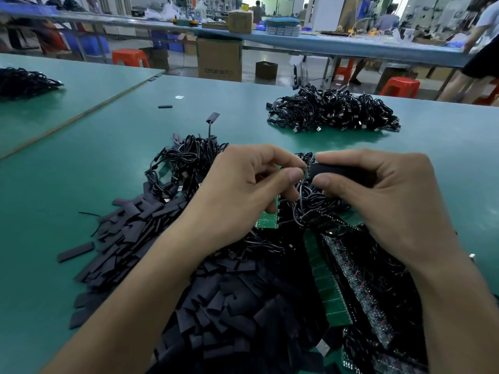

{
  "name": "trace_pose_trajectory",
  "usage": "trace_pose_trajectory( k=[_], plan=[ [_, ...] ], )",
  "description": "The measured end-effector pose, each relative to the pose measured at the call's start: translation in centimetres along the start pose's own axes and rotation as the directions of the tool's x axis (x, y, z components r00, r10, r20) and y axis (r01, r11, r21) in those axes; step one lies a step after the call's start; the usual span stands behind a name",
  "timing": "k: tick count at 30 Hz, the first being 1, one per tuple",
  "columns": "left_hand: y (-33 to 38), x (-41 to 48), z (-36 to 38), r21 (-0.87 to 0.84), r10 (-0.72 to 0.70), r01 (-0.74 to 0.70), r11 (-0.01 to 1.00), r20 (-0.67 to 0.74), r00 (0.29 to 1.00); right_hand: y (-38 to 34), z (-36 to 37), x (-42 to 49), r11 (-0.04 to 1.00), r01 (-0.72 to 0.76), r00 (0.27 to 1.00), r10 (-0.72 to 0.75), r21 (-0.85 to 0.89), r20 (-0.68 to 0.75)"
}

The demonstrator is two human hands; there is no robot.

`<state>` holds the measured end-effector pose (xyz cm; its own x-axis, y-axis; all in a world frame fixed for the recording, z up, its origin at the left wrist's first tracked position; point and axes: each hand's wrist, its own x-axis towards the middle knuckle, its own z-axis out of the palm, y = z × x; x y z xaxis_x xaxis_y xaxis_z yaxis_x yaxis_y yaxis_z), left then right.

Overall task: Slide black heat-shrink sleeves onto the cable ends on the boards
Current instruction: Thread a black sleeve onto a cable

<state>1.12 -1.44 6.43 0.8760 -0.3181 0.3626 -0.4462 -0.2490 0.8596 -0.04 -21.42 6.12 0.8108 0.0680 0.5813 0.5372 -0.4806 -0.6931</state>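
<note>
Your right hand (378, 201) pinches one sleeve (332, 170) and your left hand (243, 190) grips a board (267, 220), the two almost meeting above the tabletop (81, 157). I cannot tell if the sleeve is on a cable yet. A large sleeve pile (151, 238) and more boards (332, 292) lie below, so I judge that most of the work is left.

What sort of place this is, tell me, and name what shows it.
Probably an electronics assembly workshop: long green workbenches, heaps of black cables, cut heat-shrink sleeves and green circuit boards.

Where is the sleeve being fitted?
Head view, centre: the sleeve is pinched in the right hand, beside the left hand gripping a board.
</note>
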Motion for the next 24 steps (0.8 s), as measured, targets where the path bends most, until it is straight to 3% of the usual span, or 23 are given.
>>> trace_pose_trajectory(
  k=[9, 20, 24],
  plan=[
    [-0.07, 0.18, -0.06, -0.149, -0.050, 0.073, 0.986, 0.151, 0.987, -0.02, 0.10, -0.25, 0.961, -0.033, 0.976, -0.029, 0.276, 0.215],
    [-0.29, 0.16, -0.28, -0.086, -0.171, 0.177, 0.980, 0.073, 0.983, -0.10, 0.42, -0.33, 0.964, -0.077, 0.993, 0.050, 0.256, 0.108],
    [-0.30, 0.19, -0.58, -0.133, -0.178, 0.180, 0.975, 0.027, 0.984, -0.05, 0.63, -0.32, 0.964, -0.083, 0.994, 0.063, 0.253, 0.085]
  ],
)
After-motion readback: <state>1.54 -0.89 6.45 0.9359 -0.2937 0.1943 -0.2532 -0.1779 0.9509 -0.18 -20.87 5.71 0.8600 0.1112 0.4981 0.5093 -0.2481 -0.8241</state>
